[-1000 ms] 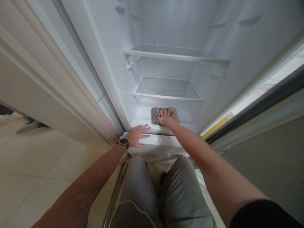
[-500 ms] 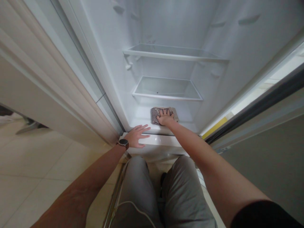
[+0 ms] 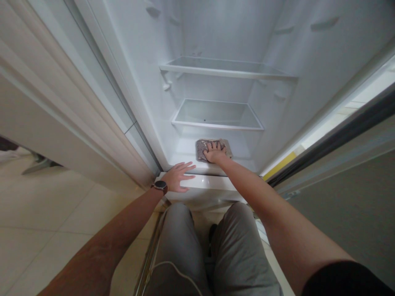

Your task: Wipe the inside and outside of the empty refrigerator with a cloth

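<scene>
Inside an open refrigerator, a folded brown-grey patterned cloth [image 3: 201,148] lies on the white bottom surface [image 3: 182,154]. My right hand [image 3: 215,153] rests flat on top of it, fingers spread, covering its middle. My left hand [image 3: 177,177], with a dark watch [image 3: 160,185] on the wrist, is at the left end of the white front ledge [image 3: 210,181]. Its fingers are stretched apart and hold nothing. Whether the left palm touches the ledge is hard to tell.
Two glass shelves with white edges, a lower one [image 3: 217,114] and an upper one [image 3: 228,68], sit above the cloth. An open door [image 3: 345,197] stands at the right. My knees [image 3: 179,218] are close to the ledge. A pale cable [image 3: 173,265] crosses my left leg.
</scene>
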`<state>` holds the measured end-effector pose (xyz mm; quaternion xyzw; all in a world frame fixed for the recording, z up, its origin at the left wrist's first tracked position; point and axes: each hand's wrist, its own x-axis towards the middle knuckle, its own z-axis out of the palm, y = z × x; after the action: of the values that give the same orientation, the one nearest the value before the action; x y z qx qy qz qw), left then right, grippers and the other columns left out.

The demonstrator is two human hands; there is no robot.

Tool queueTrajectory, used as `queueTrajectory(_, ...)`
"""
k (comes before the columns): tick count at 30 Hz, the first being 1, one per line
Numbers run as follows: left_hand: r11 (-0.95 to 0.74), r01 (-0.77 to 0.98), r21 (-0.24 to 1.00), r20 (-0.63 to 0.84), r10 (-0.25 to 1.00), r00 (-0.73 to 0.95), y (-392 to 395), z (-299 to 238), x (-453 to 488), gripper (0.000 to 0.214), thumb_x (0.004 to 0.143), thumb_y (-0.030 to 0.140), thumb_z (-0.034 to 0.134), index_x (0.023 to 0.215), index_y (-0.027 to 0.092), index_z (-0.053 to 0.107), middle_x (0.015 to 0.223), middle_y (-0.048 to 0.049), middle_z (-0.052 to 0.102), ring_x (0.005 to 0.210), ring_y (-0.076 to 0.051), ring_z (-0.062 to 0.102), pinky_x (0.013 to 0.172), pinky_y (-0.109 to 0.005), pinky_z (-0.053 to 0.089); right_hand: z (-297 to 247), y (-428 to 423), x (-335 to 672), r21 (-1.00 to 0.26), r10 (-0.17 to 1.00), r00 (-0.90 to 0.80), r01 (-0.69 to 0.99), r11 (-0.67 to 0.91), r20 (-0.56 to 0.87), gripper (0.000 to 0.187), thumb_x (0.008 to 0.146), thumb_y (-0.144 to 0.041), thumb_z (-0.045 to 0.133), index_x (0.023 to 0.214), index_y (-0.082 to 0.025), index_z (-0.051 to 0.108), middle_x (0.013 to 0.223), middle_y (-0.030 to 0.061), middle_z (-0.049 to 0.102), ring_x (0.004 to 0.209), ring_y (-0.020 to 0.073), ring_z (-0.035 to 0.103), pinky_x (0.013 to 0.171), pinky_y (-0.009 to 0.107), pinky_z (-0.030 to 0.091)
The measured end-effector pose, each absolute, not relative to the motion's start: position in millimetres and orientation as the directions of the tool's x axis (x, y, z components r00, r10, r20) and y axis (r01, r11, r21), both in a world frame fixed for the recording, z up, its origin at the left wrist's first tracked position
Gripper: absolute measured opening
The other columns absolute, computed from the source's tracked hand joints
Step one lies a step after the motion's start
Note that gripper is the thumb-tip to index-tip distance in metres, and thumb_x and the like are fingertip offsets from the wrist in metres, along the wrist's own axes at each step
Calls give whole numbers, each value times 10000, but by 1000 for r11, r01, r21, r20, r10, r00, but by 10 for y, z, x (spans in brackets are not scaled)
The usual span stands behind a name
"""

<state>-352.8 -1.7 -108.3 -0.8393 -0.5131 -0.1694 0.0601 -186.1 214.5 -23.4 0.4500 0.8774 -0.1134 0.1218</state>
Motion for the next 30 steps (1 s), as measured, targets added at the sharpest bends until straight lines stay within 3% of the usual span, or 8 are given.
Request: queueTrajectory(30, -476, 876, 75, 353, 834, 423, -25, -1052, -3512, 578, 786, 483, 816, 1332, 303, 746, 1680, -109, 437, 1575, -369, 364, 1256, -589, 301, -264, 2172, -1868, -75, 762, -567, 814, 576, -313, 760, 1035, -568, 192, 1735, -283, 113, 1804, 43, 23, 1643, 380, -22, 1276, 701, 42)
